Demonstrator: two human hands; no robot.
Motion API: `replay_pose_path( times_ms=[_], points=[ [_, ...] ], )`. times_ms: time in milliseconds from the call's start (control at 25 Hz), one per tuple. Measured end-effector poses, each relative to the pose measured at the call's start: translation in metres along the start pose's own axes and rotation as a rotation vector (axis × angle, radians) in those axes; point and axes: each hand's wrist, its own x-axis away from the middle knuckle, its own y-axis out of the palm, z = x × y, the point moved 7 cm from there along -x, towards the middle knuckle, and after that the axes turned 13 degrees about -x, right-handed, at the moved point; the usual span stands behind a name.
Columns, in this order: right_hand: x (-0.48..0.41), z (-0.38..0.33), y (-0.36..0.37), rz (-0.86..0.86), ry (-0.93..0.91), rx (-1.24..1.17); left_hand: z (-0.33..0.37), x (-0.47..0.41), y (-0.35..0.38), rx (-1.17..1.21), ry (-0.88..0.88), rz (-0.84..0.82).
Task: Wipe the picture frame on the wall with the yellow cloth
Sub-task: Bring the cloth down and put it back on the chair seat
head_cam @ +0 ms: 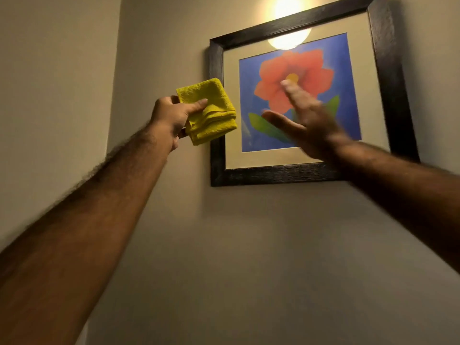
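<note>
The left hand held the folded yellow cloth pinched between thumb and fingers, just left of the dark picture frame on the wall. The right hand, blurred, was spread wide and empty before the flower print

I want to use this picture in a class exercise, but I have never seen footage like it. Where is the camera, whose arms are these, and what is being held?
There is no machine here. The single picture comes from a camera worn on a person's head, so the two bare arms are the wearer's own, reaching up towards a wall. The left hand grips a folded yellow cloth beside the left edge of a dark picture frame. The right hand is open, blurred and empty, in front of the flower picture. A lamp's glare reflects in the glass.
</note>
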Motion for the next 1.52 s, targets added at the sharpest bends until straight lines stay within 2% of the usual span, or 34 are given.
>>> replay_pose_path(
  times_ms=[80, 160, 320, 440, 560, 720, 1000, 1280, 1400, 1520],
  points=[
    [-0.007, -0.036, 0.051, -0.040, 0.218, -0.567, -0.006, 0.021, -0.007, -0.022, 0.000, -0.030],
    [-0.006, -0.061, 0.107, -0.125, 0.450, -0.946, -0.017, 0.041, -0.029, -0.058, -0.010, -0.028],
    [0.020, -0.092, 0.201, -0.263, 0.642, -1.230, -0.066, 0.074, -0.102, -0.115, -0.136, 0.008],
    [0.049, -0.115, 0.269, -0.347, 0.762, -1.350, -0.116, 0.102, -0.156, -0.085, -0.288, -0.037],
    [0.089, -0.148, 0.348, -0.453, 0.850, -1.412, -0.176, 0.144, -0.220, -0.078, -0.426, -0.031],
    [0.164, -0.194, 0.455, -0.649, 0.979, -1.437, -0.260, 0.223, -0.301, -0.110, -0.581, 0.101],
    [0.374, -0.307, 0.628, -1.152, 1.195, -1.392, -0.423, 0.434, -0.429, -0.115, -0.914, 0.373],
    [0.636, -0.415, 0.721, -1.535, 1.395, -1.202, -0.536, 0.681, -0.500, -0.091, -1.294, 0.502],
    [0.737, -0.446, 0.739, -1.576, 1.461, -1.100, -0.572, 0.777, -0.519, -0.151, -1.431, 0.546],
    [0.827, -0.469, 0.750, -1.659, 1.444, -0.947, -0.606, 0.864, -0.530, -0.259, -1.577, 0.544]
  ],
)
